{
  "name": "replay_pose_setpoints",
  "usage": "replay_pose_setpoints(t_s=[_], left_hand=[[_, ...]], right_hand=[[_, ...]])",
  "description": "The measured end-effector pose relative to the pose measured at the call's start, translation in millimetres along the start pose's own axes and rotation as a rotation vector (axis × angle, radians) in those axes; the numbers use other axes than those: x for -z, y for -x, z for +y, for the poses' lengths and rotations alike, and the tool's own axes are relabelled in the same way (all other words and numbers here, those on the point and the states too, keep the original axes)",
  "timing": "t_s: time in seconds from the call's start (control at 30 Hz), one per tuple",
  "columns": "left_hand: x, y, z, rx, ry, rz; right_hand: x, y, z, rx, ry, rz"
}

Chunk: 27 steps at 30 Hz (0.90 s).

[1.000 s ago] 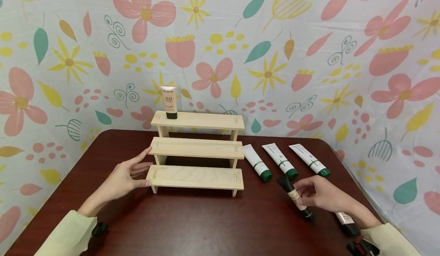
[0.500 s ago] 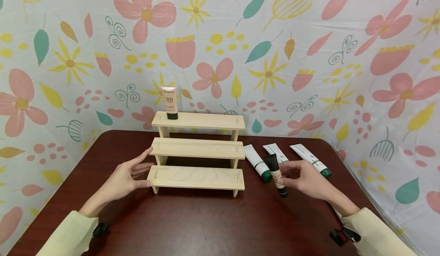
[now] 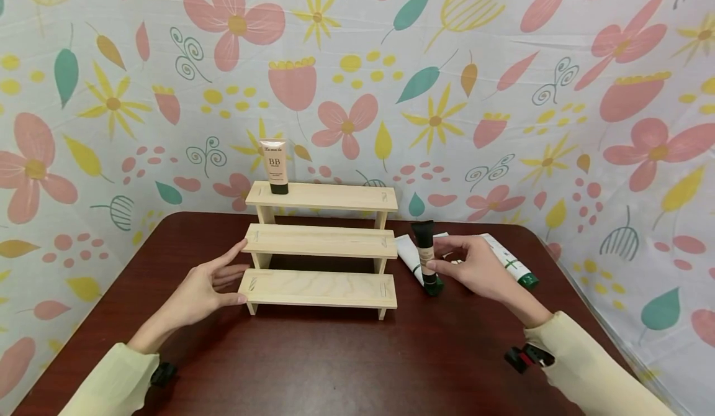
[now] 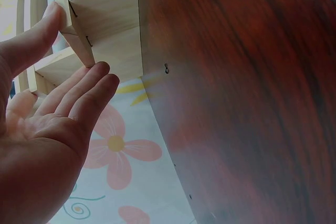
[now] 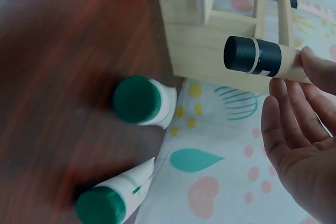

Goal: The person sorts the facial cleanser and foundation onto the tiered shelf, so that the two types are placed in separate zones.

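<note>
My right hand pinches a small beige tube with black ends between thumb and fingers, cap downward, raised beside the right end of a three-step wooden display rack. In the right wrist view the tube's black cap points away from the palm. My left hand rests its fingertips and thumb against the rack's left end, fingers mostly straight; the left wrist view shows the hand touching the step edges. A BB cream tube stands upright on its cap at the left of the top step.
White tubes with green caps lie on the dark red table right of the rack; one white tube is behind my right wrist, another behind the held tube. A flowered cloth hangs behind the table.
My right hand has carried the beige and black tube up and leftward from the table's right side toward the rack, turning it more upright. The left hand has stayed at the rack.
</note>
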State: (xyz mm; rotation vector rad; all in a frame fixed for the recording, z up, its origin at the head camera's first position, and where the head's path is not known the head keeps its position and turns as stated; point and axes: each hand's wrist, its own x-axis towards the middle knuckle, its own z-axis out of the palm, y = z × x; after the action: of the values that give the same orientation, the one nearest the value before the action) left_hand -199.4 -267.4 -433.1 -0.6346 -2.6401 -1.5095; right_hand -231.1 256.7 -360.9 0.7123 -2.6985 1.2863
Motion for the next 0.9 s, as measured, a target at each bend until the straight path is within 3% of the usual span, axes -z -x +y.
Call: replay_pose_setpoints(t_s=[0.2, 0.5, 0.73, 0.9], left_hand=[[-0.5, 0.4, 0.0, 0.004, 0.001, -0.003], [-0.1, -0.8, -1.3, -0.010, -0.002, -0.004], [1.1, 0.0, -1.6, -0.012, -0.007, -0.003], [1.0, -0.2, -1.2, -0.011, -0.011, -0.002]], right_hand=[[-6.2, -17.0, -9.3, 0.039, -0.059, 0.010], [-13.9, -42.3, -30.2, 0.045, -0.044, 0.035], [-22.5, -69.8, -50.1, 0.143, -0.166, 0.045], [-32.6, -88.9, -62.6, 0.185, -0.193, 0.096]])
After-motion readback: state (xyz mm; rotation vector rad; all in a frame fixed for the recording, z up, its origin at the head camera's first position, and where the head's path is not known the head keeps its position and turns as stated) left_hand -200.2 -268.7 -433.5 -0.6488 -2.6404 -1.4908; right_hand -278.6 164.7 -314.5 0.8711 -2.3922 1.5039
